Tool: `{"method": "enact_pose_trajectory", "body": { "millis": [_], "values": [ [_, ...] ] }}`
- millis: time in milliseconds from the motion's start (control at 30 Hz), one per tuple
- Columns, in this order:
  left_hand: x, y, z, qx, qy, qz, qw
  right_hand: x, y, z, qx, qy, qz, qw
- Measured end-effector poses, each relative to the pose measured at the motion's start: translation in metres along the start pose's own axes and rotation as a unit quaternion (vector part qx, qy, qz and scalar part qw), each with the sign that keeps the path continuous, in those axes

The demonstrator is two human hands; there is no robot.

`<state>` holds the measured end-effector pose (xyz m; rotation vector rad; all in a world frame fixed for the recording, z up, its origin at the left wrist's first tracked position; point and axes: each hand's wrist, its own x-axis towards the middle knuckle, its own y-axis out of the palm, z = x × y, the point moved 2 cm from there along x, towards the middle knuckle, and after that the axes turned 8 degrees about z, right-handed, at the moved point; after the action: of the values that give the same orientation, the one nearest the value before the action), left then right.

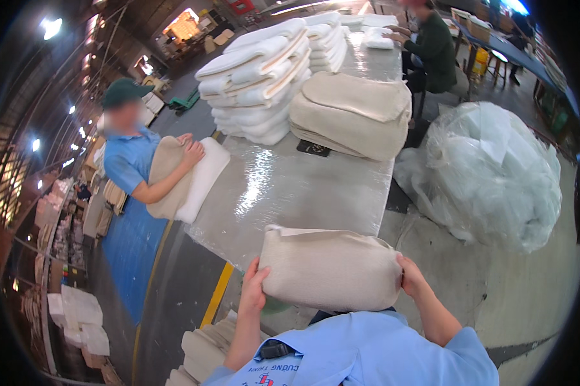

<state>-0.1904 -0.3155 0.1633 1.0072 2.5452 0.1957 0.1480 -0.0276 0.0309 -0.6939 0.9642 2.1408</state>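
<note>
Between my two hands, in front of my chest at the table's near end, is a plump beige pillow-shaped piece in knit fabric [332,269]. An open-looking edge runs along its top. My left hand [255,287] grips the left end, thumb on the front face. At the right end, my right hand [412,276] closes on the side, its fingertips partly hidden. Farther up the table lies a stack of flat beige fabric covers [351,116], with a small black flat object [314,147] at its near edge.
The plastic-wrapped table [290,199] carries tall stacks of folded white pads [258,77]. At left, a co-worker [132,154] holds a beige cover and a white pad [206,174]. A big clear bag of white material [496,174] stands right. Beige pieces [206,350] lie lower left. Another person [431,48] works at the far end.
</note>
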Motion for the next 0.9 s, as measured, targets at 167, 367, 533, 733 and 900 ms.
{"method": "enact_pose_trajectory", "body": {
  "millis": [167, 367, 533, 733, 900],
  "values": [
    [0.007, 0.070, -0.046, 0.130, 0.097, 0.125, 0.979, 0.009, -0.017, -0.012, 0.252, -0.109, 0.031, 0.961],
    [-0.012, 0.125, -0.092, 0.360, 0.198, 0.176, 0.894, 0.014, -0.024, -0.017, 0.373, -0.180, 0.002, 0.910],
    [-0.005, 0.143, -0.086, 0.399, 0.266, 0.113, 0.870, 0.018, -0.024, -0.020, 0.404, -0.193, -0.013, 0.894],
    [0.062, 0.114, -0.098, 0.390, 0.390, -0.022, 0.834, -0.015, 0.023, -0.014, 0.432, -0.170, 0.034, 0.885],
    [0.160, 0.111, -0.129, 0.092, 0.310, -0.059, 0.944, -0.060, 0.073, -0.006, 0.307, -0.153, 0.178, 0.922]
  ]
}}
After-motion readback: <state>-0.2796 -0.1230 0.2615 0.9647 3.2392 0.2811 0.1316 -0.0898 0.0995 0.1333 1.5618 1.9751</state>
